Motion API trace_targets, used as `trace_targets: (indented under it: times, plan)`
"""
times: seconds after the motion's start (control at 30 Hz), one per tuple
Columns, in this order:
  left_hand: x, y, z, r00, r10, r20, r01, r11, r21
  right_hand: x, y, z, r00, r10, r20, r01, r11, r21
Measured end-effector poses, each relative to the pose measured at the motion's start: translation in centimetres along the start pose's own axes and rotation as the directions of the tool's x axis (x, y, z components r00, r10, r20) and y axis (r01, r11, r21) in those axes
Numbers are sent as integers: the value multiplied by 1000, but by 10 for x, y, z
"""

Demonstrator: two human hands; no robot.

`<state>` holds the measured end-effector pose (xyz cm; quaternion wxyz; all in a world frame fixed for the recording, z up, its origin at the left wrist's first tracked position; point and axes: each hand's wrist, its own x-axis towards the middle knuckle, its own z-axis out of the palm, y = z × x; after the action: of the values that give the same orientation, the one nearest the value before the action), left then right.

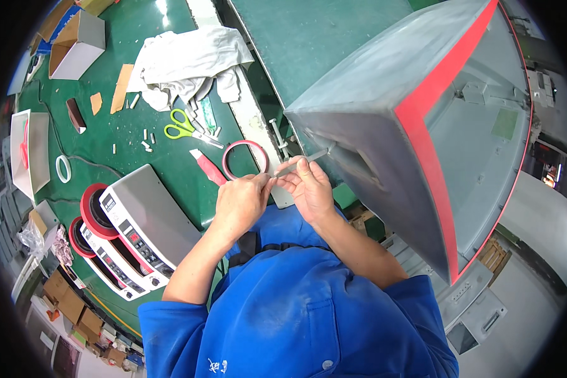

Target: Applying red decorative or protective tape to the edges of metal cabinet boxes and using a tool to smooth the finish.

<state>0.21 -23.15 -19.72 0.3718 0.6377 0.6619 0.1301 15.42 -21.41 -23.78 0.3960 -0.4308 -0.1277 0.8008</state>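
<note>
Both of my hands meet at the table's edge, over my lap. My left hand (240, 200) is closed, its fingertips pinching the near end of a thin, flat grey strip (316, 155). The thumb and fingers of my right hand (310, 191) close round the same strip further along. Its far end reaches up to the large grey housing (365, 135) at a recessed slot; whether it touches cannot be made out. Red tape (427, 133) borders the housing's open side. Just beyond my left hand lie a roll of red tape (225, 160) and a red-handled knife (208, 167).
Green-handled scissors (181, 126), small white pieces (146, 143) and a crumpled white cloth (186, 60) lie on the green table (170, 167). Two tape dispensers (146, 217) stand at the left. An open white box (79, 47) and a white tray (34, 154) sit further off.
</note>
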Motion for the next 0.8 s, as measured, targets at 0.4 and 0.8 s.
trace_targets:
  times: [0.4, 0.8]
  plan:
    - [-7, 12, 3, 995, -89, 40, 92, 992, -88, -2, -1, -7, 1000, 19, 17, -18, 999, -38]
    - [-17, 19, 22, 993, -120, 5, 118, 963, -243, -7, -3, -16, 1000, -7, 25, 9, 997, -80]
